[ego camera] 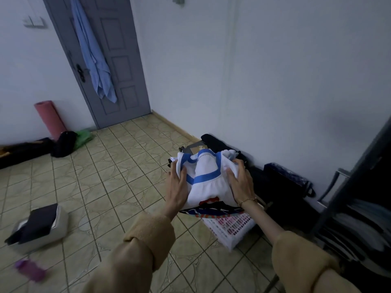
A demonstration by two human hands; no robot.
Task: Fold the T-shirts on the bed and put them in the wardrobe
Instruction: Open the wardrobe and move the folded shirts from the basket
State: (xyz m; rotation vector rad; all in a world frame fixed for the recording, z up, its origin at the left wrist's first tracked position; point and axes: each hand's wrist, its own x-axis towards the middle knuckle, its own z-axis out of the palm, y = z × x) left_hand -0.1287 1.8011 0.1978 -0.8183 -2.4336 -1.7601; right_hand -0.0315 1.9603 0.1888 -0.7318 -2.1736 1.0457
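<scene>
Hands clamp our folded T-shirt stack [208, 185]: left hand [176, 190] at 9 o'clock, right hand [241, 183] at 3, fingers curled over the edges. Wardrobe [359, 187] at 3 o'clock.

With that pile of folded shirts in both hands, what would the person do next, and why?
Probably turn right and carry the pile to the dark open wardrobe. The left hand and right hand already hold the white blue-trimmed folded T-shirt atop the stack, and the shelves stand beside it.

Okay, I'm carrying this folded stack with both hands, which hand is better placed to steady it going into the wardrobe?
Probably the right hand. It grips the stack of folded T-shirts on the side nearest the wardrobe, at the frame's right. The left hand holds the far side.
</scene>
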